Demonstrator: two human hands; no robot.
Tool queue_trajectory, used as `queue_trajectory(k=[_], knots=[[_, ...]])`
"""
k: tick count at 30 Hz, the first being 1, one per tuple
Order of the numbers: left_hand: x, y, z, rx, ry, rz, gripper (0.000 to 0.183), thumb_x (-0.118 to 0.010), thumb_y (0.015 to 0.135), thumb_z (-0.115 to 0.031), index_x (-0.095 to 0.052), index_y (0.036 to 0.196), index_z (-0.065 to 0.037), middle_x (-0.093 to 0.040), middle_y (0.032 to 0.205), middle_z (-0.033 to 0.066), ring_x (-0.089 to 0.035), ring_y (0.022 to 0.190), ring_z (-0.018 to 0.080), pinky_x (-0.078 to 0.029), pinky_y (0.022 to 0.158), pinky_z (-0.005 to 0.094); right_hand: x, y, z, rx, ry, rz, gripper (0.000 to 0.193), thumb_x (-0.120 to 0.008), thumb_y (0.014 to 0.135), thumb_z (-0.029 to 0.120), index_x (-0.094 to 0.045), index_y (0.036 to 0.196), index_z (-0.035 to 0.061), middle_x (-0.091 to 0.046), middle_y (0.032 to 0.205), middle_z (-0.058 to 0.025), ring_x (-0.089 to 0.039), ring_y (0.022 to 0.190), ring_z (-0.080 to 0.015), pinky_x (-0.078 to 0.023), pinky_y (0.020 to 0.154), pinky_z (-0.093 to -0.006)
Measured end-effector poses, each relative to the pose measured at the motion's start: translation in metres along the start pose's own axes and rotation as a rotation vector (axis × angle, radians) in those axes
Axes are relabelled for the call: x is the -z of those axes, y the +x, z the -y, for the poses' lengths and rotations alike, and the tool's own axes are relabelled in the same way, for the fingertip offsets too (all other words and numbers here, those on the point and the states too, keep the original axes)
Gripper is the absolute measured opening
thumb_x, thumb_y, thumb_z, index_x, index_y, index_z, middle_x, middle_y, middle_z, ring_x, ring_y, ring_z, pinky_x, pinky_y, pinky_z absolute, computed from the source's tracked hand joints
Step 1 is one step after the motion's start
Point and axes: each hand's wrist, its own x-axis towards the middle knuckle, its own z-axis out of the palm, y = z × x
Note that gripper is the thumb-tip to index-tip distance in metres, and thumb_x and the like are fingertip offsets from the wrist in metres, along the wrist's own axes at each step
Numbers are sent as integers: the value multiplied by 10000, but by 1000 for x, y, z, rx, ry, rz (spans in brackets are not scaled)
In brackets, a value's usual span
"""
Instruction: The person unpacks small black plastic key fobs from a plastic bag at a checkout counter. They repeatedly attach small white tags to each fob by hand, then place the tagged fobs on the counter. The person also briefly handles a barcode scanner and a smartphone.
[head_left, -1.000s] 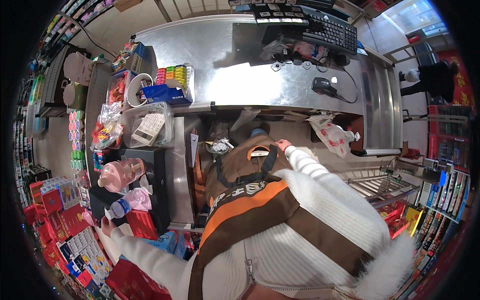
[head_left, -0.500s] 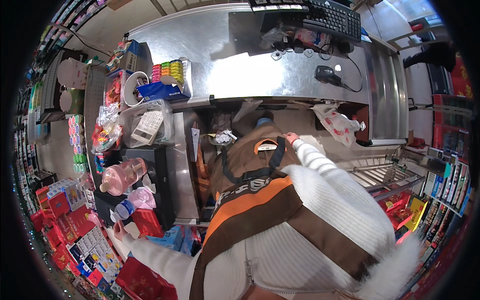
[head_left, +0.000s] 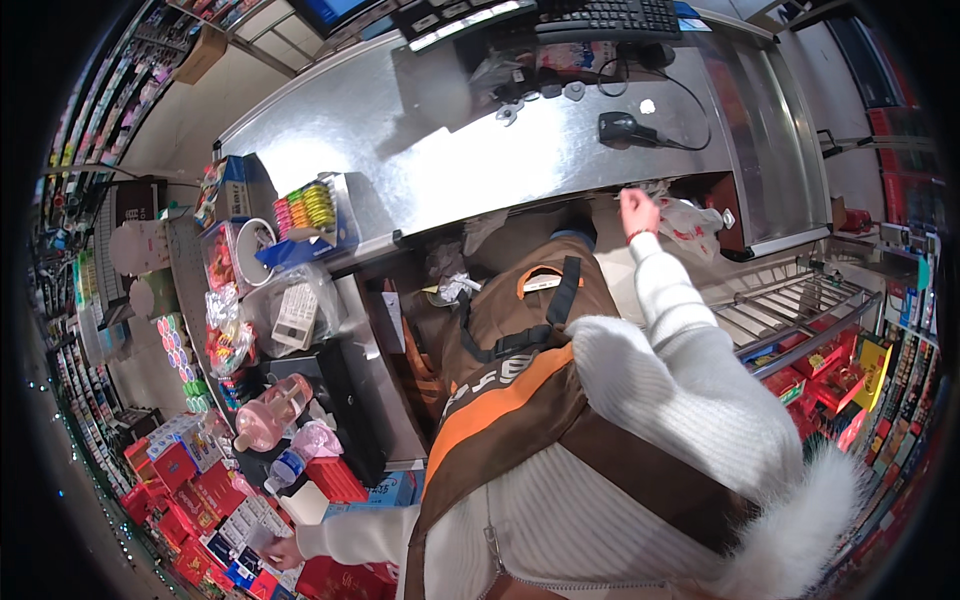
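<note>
My right hand (head_left: 639,212) is at the front edge of the metal counter (head_left: 380,195), beside a white plastic bag with red print (head_left: 688,226). Its fingers are curled, and what they hold, if anything, is hidden. Down at the left, my left hand (head_left: 282,550) is over red and white boxes (head_left: 215,490). Its fingers are closed around something pale and blurred that I cannot make out. Above it, a clear bottle with a blue label (head_left: 287,467) lies by a pink plastic bottle (head_left: 272,415) on a black box (head_left: 345,410).
A corded black scanner (head_left: 622,129) and a keyboard (head_left: 610,18) are on the counter. A blue display box of colourful rolls (head_left: 305,212) stands at its left end, near a calculator in plastic (head_left: 296,316). A wire rack (head_left: 800,300) is at the right.
My right hand has risen from my lap to the counter's edge by the plastic bag. My left hand has moved down, away from the clear bottle. The view has shifted and tilted.
</note>
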Motion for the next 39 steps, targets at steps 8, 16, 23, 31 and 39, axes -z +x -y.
queue_trajectory(k=[8,16,23,31,39], knots=[[-136,-375,-327,465,-475,995,261,-545,1027,-176,-545,1271,-84,-656,1053,112,-635,772,164,-480,526,202,43,224,31,391,-132,118,481,-756,826,161,-648,1294,184,-570,1306,-151,-546,1209,-353,-472,1020,-422],[-59,-635,-597,1266,-959,1955,188,-580,1034,-157,-638,1141,-13,-614,800,-50,-499,695,8,-400,656,188,45,284,10,699,-200,295,306,-783,779,184,-720,1067,99,-576,1333,-109,-455,1347,-317,-404,1082,-449],[-58,-720,-612,1305,-620,2153,200,-583,1030,-156,-656,1162,-25,-681,903,-14,-555,748,10,-423,667,176,47,304,13,683,-57,457,117,-728,824,108,-650,904,73,-581,948,-93,-566,1008,-300,-481,895,-402],[-75,-782,-601,1181,-376,2218,206,-591,1029,-180,-674,1146,-33,-665,844,-36,-545,703,19,-397,607,180,84,294,-6,330,487,495,80,-692,884,31,-617,909,39,-629,866,-87,-628,778,-206,-514,758,-299],[-102,-912,-614,197,-180,2316,179,-697,930,-213,-698,1018,-58,-676,689,35,-610,589,116,-476,577,275,93,314,-19,-61,954,581,132,-702,908,17,-596,987,11,-644,871,-22,-615,801,-85,-498,754,-221]])
